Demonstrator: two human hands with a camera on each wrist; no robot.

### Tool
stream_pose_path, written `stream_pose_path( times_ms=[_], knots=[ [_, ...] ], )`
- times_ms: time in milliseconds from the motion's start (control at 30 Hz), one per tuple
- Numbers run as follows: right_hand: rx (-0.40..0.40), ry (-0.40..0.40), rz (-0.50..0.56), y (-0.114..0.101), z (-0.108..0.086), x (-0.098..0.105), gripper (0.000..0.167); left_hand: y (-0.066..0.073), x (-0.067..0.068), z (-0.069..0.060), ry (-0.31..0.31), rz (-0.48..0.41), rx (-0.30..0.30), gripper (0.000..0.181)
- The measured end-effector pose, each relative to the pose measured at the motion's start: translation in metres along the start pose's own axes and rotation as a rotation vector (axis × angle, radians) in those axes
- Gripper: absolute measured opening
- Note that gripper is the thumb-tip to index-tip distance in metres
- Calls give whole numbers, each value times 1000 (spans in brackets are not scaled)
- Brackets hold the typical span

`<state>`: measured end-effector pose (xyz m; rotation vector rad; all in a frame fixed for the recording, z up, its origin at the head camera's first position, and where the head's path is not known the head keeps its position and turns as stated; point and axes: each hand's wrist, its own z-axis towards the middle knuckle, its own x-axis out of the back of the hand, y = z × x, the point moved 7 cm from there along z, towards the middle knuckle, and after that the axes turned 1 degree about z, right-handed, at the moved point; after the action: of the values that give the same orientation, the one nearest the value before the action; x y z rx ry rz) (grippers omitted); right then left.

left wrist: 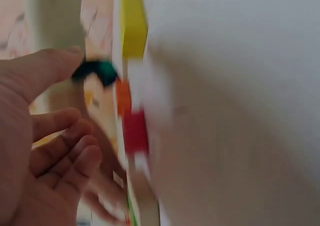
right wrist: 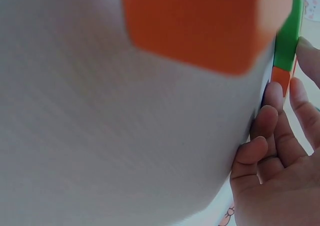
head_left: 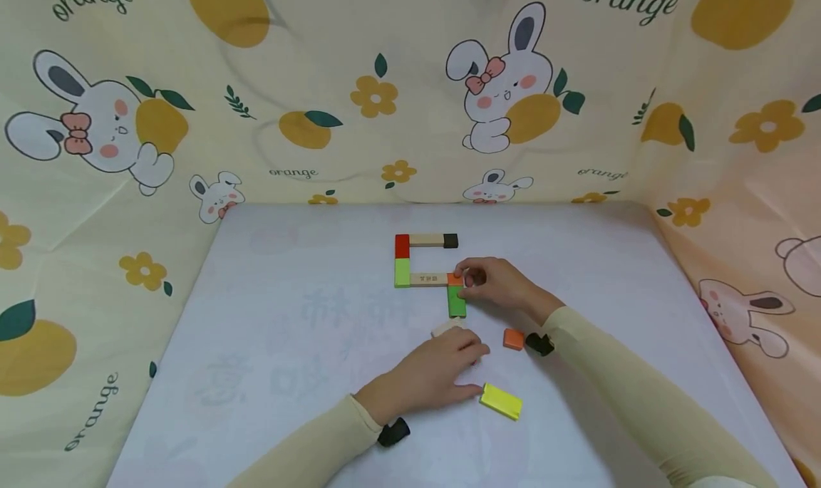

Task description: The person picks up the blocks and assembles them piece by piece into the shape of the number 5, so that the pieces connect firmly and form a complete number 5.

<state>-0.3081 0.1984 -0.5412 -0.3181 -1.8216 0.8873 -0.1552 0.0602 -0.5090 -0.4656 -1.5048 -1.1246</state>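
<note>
In the head view, my right hand is at the lower end of a line of blocks. Its index finger touches the small orange block and its thumb lies against the green block. My left hand hovers nearer the front with loosely extended fingers and holds nothing. A pale wooden block shows partly behind it. By its thumb lies a yellow block. The left wrist view shows a red block beside that hand, which the head view hides.
The joined line also has a wooden block with printed marks, a lime block, a red block, a plain wooden block and a black block. A loose orange block lies near the right wrist. Patterned cloth surrounds the white table.
</note>
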Motion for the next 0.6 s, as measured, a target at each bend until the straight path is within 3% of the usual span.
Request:
stream_pose_path(
  times_ms=[100,233,400,600],
  knots=[
    [13,0,-7,-1,0,0,35,19,-14,3,-93,77,-68,57],
    [15,-5,-1,-2,-1,1,34,31,-26,9,-152,150,-109,57],
    [14,-2,-12,-2,-1,1,33,33,-33,12,-165,174,-118,52],
    [20,3,-2,-4,-1,1,33,30,-33,13,-158,128,-105,42]
  ],
)
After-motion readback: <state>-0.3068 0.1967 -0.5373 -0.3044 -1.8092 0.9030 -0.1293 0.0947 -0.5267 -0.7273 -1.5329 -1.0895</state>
